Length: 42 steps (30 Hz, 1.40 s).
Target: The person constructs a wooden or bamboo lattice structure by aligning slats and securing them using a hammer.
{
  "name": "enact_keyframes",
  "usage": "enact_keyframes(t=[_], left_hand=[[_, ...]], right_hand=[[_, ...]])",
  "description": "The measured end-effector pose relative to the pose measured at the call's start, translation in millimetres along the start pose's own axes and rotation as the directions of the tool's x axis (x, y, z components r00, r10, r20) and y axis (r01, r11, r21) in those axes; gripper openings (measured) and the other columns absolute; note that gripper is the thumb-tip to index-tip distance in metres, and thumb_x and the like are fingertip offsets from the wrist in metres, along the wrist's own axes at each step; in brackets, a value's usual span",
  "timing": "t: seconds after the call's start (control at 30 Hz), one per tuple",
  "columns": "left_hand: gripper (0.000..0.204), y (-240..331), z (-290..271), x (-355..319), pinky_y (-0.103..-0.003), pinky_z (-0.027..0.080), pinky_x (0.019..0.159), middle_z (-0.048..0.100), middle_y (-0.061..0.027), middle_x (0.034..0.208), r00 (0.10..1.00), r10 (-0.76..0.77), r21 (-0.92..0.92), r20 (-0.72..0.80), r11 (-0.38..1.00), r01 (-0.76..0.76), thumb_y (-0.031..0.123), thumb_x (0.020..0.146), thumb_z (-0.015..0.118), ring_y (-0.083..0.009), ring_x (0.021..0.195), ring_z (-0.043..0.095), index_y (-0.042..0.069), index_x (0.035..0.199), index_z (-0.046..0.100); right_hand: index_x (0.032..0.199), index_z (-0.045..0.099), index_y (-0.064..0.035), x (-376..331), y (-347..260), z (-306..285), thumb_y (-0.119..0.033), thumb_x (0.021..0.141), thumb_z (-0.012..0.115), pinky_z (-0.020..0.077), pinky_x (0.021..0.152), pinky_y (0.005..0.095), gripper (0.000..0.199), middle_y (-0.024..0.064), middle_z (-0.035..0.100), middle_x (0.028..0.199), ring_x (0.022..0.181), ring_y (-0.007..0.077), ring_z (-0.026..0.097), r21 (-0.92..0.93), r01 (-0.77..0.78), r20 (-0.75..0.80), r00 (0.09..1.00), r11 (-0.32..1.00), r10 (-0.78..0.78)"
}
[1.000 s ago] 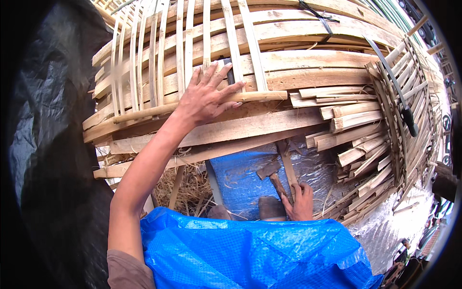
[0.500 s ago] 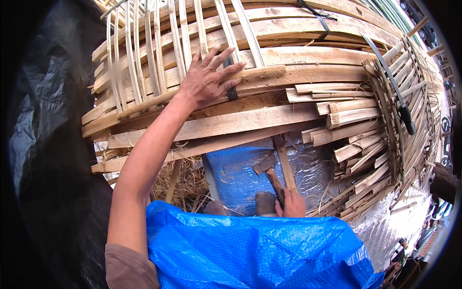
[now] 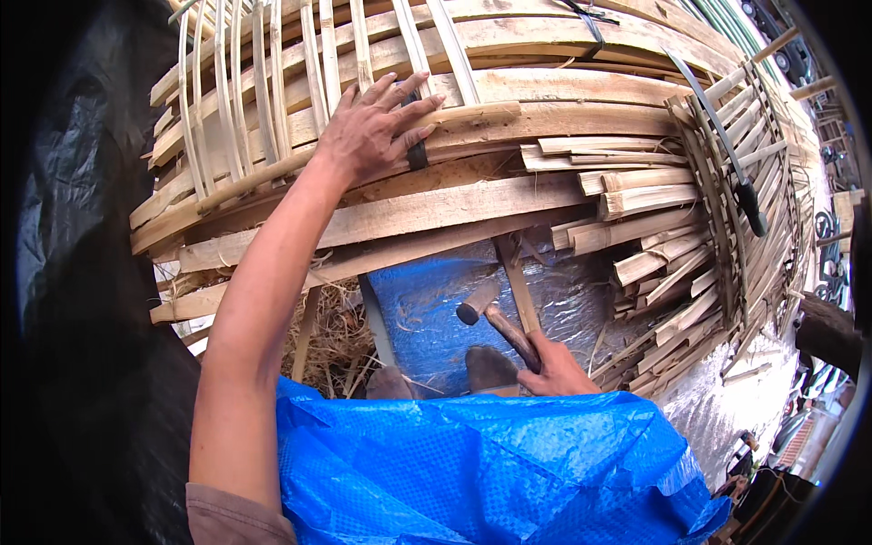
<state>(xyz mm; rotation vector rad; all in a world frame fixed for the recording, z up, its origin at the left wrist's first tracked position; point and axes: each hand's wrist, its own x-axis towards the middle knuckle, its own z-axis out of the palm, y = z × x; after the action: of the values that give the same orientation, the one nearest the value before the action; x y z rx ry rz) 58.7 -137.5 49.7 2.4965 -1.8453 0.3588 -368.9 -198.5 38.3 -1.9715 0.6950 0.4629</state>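
My left hand [image 3: 374,129] is open, its fingers spread over the edge of a bamboo frame [image 3: 477,116]. This frame has a round rail along its near side, with thin upright slats [image 3: 329,65] running away from it. It lies on a stack of long sawn wooden strips [image 3: 581,118]. A black strap [image 3: 417,157] shows just below my fingers. Low in front of me, my right hand [image 3: 556,365] is closed round the handle of a hammer [image 3: 516,338]. Its head points up and left, above a blue and silver sheet, apart from the frame.
Split bamboo pieces [image 3: 649,200] are piled at the right. A curved blade with a black handle [image 3: 750,207] rests against a bamboo rack there. Blue plastic sheeting [image 3: 481,463] covers my lap. Shavings [image 3: 341,341] lie below the strips, and a dark tarp [image 3: 82,227] hangs at the left.
The hammer has turned in my right hand, so its round striking face now shows. My left hand stays on the bamboo frame. The whole view has shifted slightly.
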Motion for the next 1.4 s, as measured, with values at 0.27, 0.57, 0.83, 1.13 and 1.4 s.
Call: enact_keyframes(t=[0.27, 0.57, 0.83, 1.13, 1.4], left_hand=[[0.047, 0.4, 2.2, 0.3, -0.056, 0.032, 0.118, 0.035, 0.0074, 0.162, 0.998, -0.004, -0.010, -0.063, 1.000, 0.003, 0.052, 0.103, 0.046, -0.0277, 0.145, 0.040, 0.042, 0.148, 0.046], [0.047, -2.4, 4.2, 3.7, -0.059, 0.032, 0.117, 0.033, 0.0113, 0.163, 0.999, -0.019, -0.030, -0.045, 0.999, 0.017, 0.061, 0.103, 0.037, -0.0249, 0.144, 0.041, 0.048, 0.147, 0.044], [0.046, 1.1, 7.6, 3.1, -0.060, 0.032, 0.117, 0.034, 0.0119, 0.162, 0.998, -0.037, -0.028, -0.050, 0.999, 0.035, 0.060, 0.103, 0.036, -0.0241, 0.144, 0.040, 0.049, 0.147, 0.043], [0.045, -0.3, 11.3, -1.3, -0.056, 0.037, 0.113, 0.038, 0.0096, 0.160, 0.993, -0.030, 0.018, -0.116, 0.999, 0.032, 0.055, 0.102, 0.045, -0.0230, 0.139, 0.046, 0.046, 0.146, 0.046], [0.045, 5.1, 10.9, -2.5, -0.056, 0.032, 0.117, 0.035, 0.0100, 0.162, 0.992, -0.053, 0.046, -0.113, 0.997, 0.059, 0.054, 0.103, 0.044, -0.0238, 0.140, 0.045, 0.048, 0.148, 0.044]], right_hand=[[0.113, 0.054, -0.0085, 50.5, -51.9, -31.5, -0.033, 0.102, 0.061, 0.0382, 0.049, 0.0239, 0.028, -0.0038, 0.046, 0.066, 0.056, 0.0067, 0.046, 0.576, 0.313, -0.291, 0.942, 0.755, -0.169], [0.102, 0.048, -0.0085, 136.2, -75.8, -39.8, -0.044, 0.105, 0.053, 0.0341, 0.045, 0.0257, 0.036, -0.0033, 0.042, 0.062, 0.052, 0.0054, 0.042, 0.253, 0.461, -0.658, 0.726, 0.851, -0.198], [0.100, 0.049, -0.0079, 147.8, -85.2, -37.1, -0.046, 0.105, 0.052, 0.0360, 0.043, 0.0280, 0.039, 0.0007, 0.047, 0.061, 0.048, 0.0092, 0.043, 0.449, 0.432, -0.567, 0.814, 0.782, -0.124], [0.092, 0.043, -0.0125, 140.4, -103.2, -58.3, -0.056, 0.106, 0.043, 0.0315, 0.035, 0.0232, 0.045, -0.0021, 0.040, 0.061, 0.042, 0.0067, 0.037, 0.867, 0.309, -0.316, 0.948, 0.390, -0.050], [0.089, 0.043, -0.0127, 131.5, -111.4, -61.8, -0.057, 0.105, 0.043, 0.0316, 0.035, 0.0235, 0.047, -0.0025, 0.038, 0.059, 0.040, 0.0062, 0.036, 0.771, 0.390, -0.413, 0.908, 0.504, -0.073]])
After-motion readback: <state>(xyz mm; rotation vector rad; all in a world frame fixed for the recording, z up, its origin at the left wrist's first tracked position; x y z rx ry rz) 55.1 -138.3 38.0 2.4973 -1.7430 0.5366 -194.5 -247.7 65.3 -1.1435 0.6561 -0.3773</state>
